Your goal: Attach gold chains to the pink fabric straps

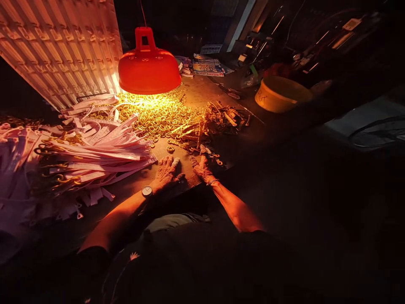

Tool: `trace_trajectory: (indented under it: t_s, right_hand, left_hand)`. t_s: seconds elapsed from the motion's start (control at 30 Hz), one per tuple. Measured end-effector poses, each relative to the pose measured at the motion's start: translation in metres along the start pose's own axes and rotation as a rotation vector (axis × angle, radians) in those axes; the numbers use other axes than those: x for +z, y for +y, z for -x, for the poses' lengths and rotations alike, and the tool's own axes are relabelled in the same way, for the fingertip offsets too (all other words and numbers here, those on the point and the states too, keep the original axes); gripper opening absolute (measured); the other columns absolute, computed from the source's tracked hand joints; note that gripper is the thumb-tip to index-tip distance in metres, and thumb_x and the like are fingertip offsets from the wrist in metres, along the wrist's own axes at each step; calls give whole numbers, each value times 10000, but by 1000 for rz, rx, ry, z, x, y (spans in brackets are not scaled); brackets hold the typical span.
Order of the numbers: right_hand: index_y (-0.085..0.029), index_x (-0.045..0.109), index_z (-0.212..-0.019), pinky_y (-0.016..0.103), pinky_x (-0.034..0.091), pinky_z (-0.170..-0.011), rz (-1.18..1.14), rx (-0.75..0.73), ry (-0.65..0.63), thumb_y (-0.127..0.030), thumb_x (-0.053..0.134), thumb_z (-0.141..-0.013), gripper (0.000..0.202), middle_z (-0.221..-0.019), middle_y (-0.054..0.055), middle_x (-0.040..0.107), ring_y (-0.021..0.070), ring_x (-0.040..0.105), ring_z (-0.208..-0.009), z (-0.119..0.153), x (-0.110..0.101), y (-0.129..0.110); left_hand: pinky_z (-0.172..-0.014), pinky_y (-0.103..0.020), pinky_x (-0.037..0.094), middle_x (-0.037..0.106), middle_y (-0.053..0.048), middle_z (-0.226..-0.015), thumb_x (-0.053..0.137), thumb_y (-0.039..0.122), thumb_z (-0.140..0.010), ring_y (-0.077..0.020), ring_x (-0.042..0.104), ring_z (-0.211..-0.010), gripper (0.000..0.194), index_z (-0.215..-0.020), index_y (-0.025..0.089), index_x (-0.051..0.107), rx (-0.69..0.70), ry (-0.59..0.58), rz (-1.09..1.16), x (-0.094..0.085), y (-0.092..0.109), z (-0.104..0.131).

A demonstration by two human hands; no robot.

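My left hand lies on the front part of the table, fingers spread, with wrapped fingertips and a watch on the wrist. Just beyond its fingers is a small ring. To the right, at the table's front edge, my right hand reaches forward with its fingers apart near the braided strips; I make out nothing held in it. A large heap of gold-coloured rings spreads behind both hands. Pale straps with metal hooks are piled on the left.
A red lamp hangs low over the rings. Corrugated sheet stands at the back left. Papers lie at the back, and a yellow tub stands at the back right. Dark machinery is beyond it.
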State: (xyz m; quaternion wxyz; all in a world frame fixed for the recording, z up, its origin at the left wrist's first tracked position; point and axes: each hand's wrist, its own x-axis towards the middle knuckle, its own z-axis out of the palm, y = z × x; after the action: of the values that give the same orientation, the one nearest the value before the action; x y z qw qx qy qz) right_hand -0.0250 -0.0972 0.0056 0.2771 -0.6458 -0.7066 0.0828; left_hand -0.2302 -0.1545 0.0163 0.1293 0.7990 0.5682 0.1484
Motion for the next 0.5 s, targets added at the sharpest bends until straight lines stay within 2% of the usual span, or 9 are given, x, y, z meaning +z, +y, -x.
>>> trace_trajectory:
  t_s: [0.13,0.23,0.37,0.5]
  right_hand:
    - [-209,394,-1553,601,306,-1196,86,-82,22,-524,523,-901,736,-1566,173,405,379,358,-1447,2,-1,0]
    - [-254,412,-1548,662,265,-1179,112,-174,13,-483,532,-903,695,-1576,154,406,408,304,-1477,-5,0,1]
    - [-307,474,-1508,716,213,-1153,171,-338,-16,-512,544,-913,634,-1594,131,393,434,272,-1487,-36,-1,7]
    - [-296,529,-1477,698,249,-1135,198,-547,-59,-513,532,-934,585,-1591,142,394,436,308,-1454,-74,-1,18]
  left_hand:
    - [-1217,-549,234,458,-213,-1535,513,542,-948,-378,364,-1447,688,-1496,131,437,-43,-19,-8,0,1,-10]
    - [-1228,-546,219,439,-206,-1563,513,534,-948,-367,348,-1468,691,-1510,143,422,-102,-23,-2,-1,1,-25]
    - [-1242,-544,202,388,-211,-1597,496,569,-945,-366,309,-1496,738,-1531,131,397,-192,8,7,-2,-3,-55]
    - [-1234,-539,224,396,-214,-1591,487,588,-944,-369,335,-1480,754,-1536,130,395,-264,36,-8,-2,-11,-82]
